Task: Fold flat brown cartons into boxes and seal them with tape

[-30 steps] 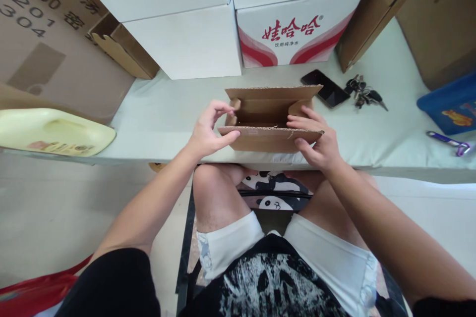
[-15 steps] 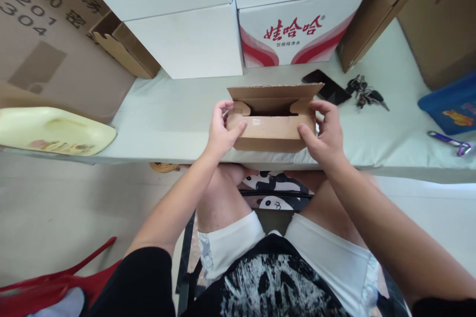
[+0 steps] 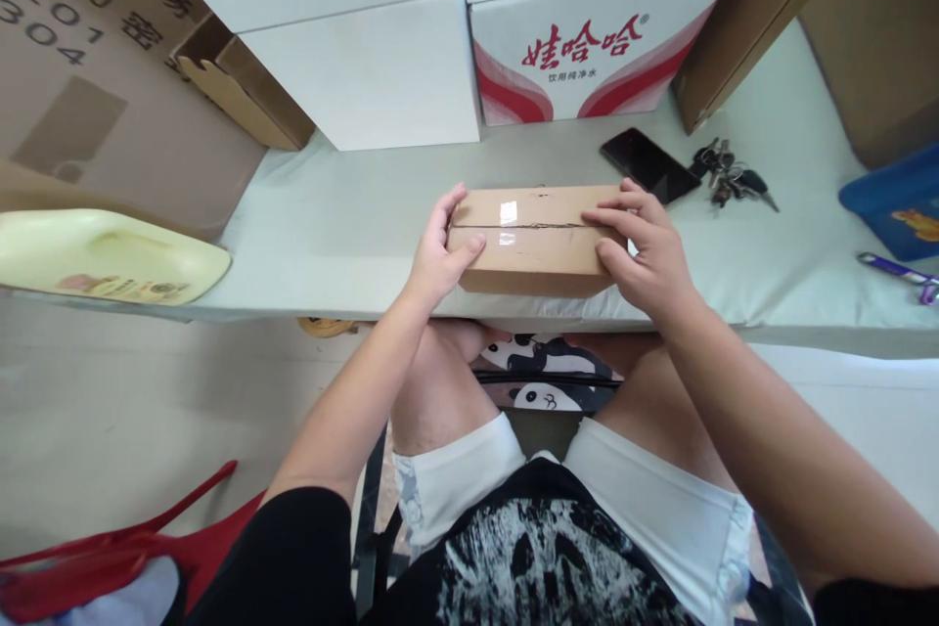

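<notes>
A small brown cardboard box rests near the front edge of the cloth-covered surface. Its lid is folded down, with a thin dark seam along the top and bits of clear tape on both sides of it. My left hand grips the box's left end, thumb on the top and fingers around the far side. At the right end is my right hand, its fingers across the lid and its thumb on the near part of the top. The inside of the box is hidden.
Behind the box lie a black phone and a bunch of keys. White cartons stand stacked at the back. A pale yellow bottle lies at the left; a blue container and a purple tool are at the right.
The box's raised back flap has come down, covering the opening. My right hand's fingers have moved from the box's side onto the lid, while my left hand keeps its grip.
</notes>
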Available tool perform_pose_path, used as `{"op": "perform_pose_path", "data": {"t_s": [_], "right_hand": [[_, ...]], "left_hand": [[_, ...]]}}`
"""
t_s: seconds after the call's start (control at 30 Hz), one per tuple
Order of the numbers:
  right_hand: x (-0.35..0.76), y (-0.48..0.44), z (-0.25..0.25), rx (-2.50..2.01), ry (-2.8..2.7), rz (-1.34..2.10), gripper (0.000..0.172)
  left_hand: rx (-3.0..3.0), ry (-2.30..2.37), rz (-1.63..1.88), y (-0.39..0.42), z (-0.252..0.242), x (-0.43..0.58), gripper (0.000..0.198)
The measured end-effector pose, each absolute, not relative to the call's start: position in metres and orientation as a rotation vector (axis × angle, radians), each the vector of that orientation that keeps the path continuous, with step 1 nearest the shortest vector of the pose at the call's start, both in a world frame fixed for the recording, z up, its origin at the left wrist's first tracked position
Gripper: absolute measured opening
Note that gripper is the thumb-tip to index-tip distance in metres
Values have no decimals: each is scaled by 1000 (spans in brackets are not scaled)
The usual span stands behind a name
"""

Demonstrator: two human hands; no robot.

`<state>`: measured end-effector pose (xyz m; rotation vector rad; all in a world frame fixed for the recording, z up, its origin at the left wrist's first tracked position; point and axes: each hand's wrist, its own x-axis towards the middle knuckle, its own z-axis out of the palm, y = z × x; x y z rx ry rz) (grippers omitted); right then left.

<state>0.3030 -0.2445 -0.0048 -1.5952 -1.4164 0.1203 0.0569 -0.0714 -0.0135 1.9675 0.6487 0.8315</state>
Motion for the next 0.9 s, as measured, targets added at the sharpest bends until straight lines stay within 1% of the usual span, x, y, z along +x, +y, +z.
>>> {"op": "perform_pose_path", "data": {"t_s": [0.03, 0.1, 0.27, 0.33, 0.5, 0.6, 0.67, 0.73, 0.8, 0.9], "right_hand": [[304, -246, -8, -1590, -1427, 127, 30], [306, -248, -14, -1587, -1443, 165, 36], [317, -251, -28, -1560, -1524, 268, 78], [319, -250, -31, -1550, -1540, 281, 83], [319, -245, -34, -1501, -1505, 296, 81], [315, -247, -26, -1515, -1408, 335, 80], [313, -252, -16, -1537, -1304, 418, 76], [312, -257, -6, -1531, -1161, 611, 69], [310, -260, 3, -1492, -978, 882, 61], [308, -260, 4, -1441, -763, 1195, 51]], "left_hand": [[1983, 664, 816, -72, -10, 57, 74], [2011, 689, 791, -73, -5, 56, 69], [2035, 704, 768, -72, -2, 56, 71], [2033, 696, 769, -71, -3, 56, 71], [2048, 661, 758, -66, -6, 53, 73], [2082, 572, 685, -59, -5, 46, 80], [2101, 485, 645, -56, -2, 41, 80], [2080, 407, 628, -59, 2, 38, 79], [1976, 407, 608, -66, 6, 38, 79], [1680, 589, 541, -82, 13, 42, 71]]}}
